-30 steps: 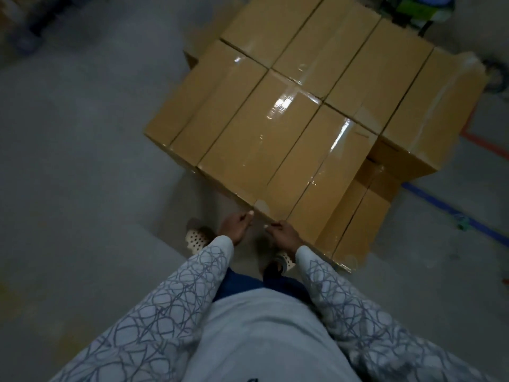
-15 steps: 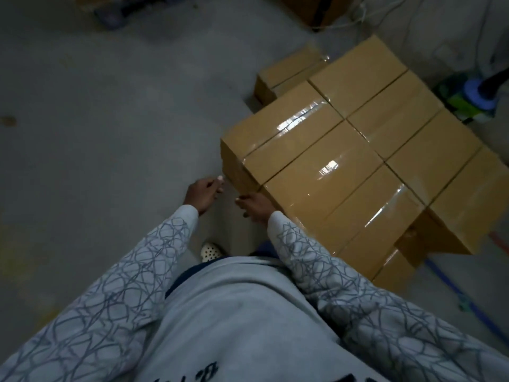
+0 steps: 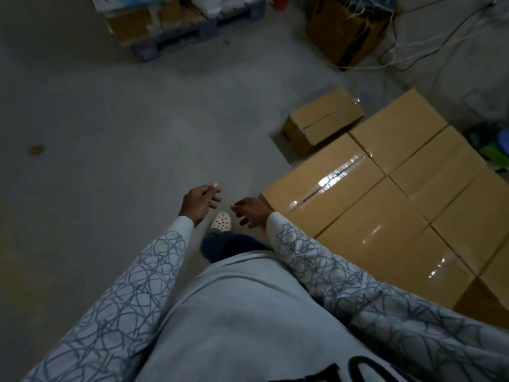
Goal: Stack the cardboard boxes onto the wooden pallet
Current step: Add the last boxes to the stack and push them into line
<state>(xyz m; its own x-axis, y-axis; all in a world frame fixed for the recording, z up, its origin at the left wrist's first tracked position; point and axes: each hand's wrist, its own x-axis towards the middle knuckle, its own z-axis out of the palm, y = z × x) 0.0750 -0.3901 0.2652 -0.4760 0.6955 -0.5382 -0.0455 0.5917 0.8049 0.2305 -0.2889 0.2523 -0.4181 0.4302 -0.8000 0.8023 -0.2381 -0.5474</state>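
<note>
Fingers (image 3: 213, 194) of the left hand (image 3: 199, 203) hung loosely curled and held nothing. Those of the right hand (image 3: 249, 212) were likewise slack and empty, their tips facing the left hand across a small gap. Below that gap a pale perforated shoe (image 3: 221, 221) stood on the grey floor (image 3: 110, 133).

At the right hand's 3 o'clock, just beside its knuckles, was the nearest corner of the stack of cardboard boxes (image 3: 385, 216); whether skin met cardboard could not be told. The stack's taped tops made one flat level. One edge ran from that corner toward 5 o'clock and another toward 1 o'clock. The wooden pallet under them did not show.

One loose box (image 3: 322, 122) lay on the floor at 1 o'clock, just beside the stack's far edge. From 7 round to 12 o'clock bare floor stretched away. It reached a loaded pallet (image 3: 179, 26) at 12, and a dark carton (image 3: 344, 31) with cables (image 3: 371, 68) at 1 o'clock, well apart from the hands.
</note>
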